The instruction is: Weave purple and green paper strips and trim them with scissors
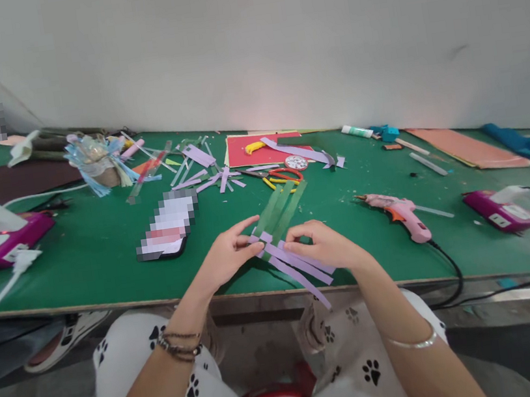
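Note:
At the near edge of the green table [94,249], my left hand [226,256] and my right hand [323,243] both pinch a weave of paper strips [281,235]. Green strips [280,208] run away from me over the table. Purple strips [302,272] cross them and hang past the table's edge toward my lap. My left forefinger points along the top of the weave while the thumb and other fingers grip its left side. The fingers of my right hand are curled closed on the weave's right side.
A pink glue gun [402,211] with a black cord lies to the right. Purple power strips sit at the far right [501,212] and far left [2,243]. A phone [168,228], scissors [284,176], red paper [263,149] and loose strips lie beyond.

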The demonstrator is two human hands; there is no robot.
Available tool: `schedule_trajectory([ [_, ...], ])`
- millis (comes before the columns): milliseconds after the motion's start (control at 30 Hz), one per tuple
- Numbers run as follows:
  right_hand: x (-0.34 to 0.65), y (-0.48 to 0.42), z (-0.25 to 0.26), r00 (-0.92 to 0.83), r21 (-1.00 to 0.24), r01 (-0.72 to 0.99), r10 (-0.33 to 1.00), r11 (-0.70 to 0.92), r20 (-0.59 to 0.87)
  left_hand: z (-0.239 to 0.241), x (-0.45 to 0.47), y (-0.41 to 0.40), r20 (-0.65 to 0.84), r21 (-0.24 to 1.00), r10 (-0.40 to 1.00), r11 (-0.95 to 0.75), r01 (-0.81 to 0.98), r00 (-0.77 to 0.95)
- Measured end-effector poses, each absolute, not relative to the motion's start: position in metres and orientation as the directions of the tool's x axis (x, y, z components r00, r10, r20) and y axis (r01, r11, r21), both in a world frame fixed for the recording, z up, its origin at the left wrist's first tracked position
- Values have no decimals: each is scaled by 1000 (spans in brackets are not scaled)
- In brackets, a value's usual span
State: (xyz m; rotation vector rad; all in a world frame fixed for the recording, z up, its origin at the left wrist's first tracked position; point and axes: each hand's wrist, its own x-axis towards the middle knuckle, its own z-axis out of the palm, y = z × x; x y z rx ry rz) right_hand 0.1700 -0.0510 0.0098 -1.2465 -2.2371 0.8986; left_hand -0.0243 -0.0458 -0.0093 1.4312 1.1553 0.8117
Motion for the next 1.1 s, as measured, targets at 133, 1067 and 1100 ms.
schedule_trajectory([
  [133, 165, -52, 10, -520, -747, 551, 853, 373, 43, -11, -22, -46, -75, 990, 947, 34, 135, 312],
  [1067, 153, -52, 10, -89, -912, 365, 982, 189, 167, -8, -9, -44, 122, 992, 989, -124, 27, 82],
  [1100, 162, -51, 13, -57, -895, 393, 977, 212, 206, -7, -10, -43, 116, 992, 992, -118, 36, 53],
])
